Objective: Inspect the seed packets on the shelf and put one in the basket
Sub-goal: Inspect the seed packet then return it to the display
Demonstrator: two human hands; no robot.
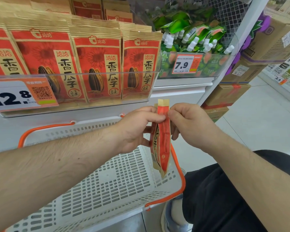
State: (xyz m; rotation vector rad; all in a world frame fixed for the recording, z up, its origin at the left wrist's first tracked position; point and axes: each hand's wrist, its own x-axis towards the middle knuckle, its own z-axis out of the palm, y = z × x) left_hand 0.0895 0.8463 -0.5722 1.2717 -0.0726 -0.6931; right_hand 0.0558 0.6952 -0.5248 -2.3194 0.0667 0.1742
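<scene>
both hands [164,126] pinch seed packet [163,144] edge-on, upright, over white basket [117,178].

Shelf packets [97,67]: 洽洽 香瓜子. Price tags: 12.8 [15,94], 7.9 [185,64].

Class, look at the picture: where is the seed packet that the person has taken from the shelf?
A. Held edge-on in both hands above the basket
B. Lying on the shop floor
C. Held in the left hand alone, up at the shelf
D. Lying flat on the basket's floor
A: the left hand and right hand both pinch the seed packet, which hangs edge-on over the white basket.
</scene>
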